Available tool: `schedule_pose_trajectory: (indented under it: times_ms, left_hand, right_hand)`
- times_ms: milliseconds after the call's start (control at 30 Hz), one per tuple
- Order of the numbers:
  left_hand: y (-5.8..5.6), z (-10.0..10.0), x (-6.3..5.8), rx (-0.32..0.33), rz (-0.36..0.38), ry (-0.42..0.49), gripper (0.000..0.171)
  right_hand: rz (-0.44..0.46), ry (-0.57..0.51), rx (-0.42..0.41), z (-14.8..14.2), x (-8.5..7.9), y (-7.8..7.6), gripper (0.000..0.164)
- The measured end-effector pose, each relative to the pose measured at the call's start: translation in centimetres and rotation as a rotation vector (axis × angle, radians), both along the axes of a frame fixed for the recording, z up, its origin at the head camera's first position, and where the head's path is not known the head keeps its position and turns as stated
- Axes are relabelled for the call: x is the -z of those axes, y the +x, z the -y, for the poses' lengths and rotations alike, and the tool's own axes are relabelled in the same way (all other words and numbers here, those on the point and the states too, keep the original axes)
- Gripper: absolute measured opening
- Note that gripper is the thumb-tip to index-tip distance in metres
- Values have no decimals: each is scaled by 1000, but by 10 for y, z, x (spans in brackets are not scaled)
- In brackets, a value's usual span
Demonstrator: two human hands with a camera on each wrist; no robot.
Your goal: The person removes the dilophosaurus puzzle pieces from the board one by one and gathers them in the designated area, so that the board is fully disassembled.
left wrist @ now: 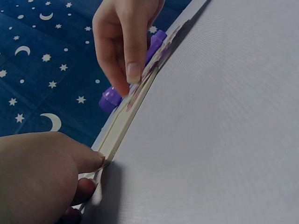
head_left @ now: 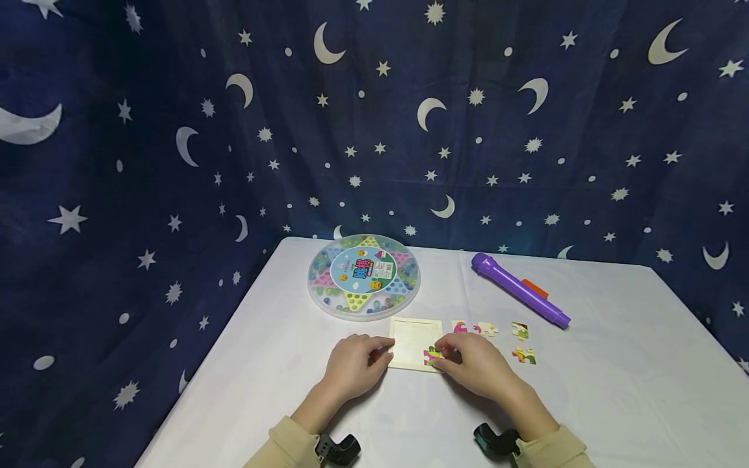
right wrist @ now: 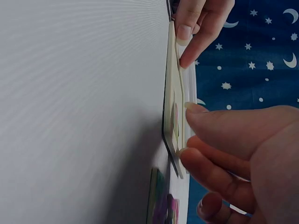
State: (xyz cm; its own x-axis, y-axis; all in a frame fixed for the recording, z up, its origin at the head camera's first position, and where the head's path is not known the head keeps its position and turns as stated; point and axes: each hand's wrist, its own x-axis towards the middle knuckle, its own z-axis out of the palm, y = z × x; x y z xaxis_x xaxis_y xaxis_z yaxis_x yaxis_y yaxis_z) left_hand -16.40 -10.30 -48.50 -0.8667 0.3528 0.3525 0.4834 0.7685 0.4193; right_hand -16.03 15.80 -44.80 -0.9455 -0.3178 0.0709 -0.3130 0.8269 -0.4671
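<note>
A square pale wooden puzzle tray (head_left: 407, 338) lies on the white table, its floor mostly bare. My left hand (head_left: 358, 364) pinches the tray's left edge between thumb and forefinger. A pink and green puzzle piece (head_left: 429, 355) sits in the tray's near right corner. Over that corner, my right hand (head_left: 476, 364) has thumb and forefinger at the piece, with the thumb on the near side and the forefinger on the far side. In the right wrist view, the piece (right wrist: 176, 119) lies low inside the tray rim, and the other right fingers are curled.
Right of the tray lie several loose puzzle pieces (head_left: 519, 331), some partly hidden behind my right hand. A round Chinese checkers box (head_left: 322, 296) with marbles stands behind the tray. A purple toy microphone (head_left: 517, 288) lies at the back right, an orange item (head_left: 535, 288) against it.
</note>
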Motion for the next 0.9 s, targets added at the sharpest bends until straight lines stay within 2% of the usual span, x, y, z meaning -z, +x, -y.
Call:
schedule_pose_trajectory:
  times_ms: [267, 700, 900]
  left_hand:
    - [1, -1, -2, 1, -1, 8, 22]
    - [0, -2, 0, -8, 0, -7, 24]
    - [0, -3, 1, -10, -3, -9, 23]
  right_hand:
    - [8, 33, 15, 8, 2, -7, 21]
    - [-33, -40, 52, 12, 8, -1, 19]
    - [-36, -82, 60, 12, 8, -1, 23]
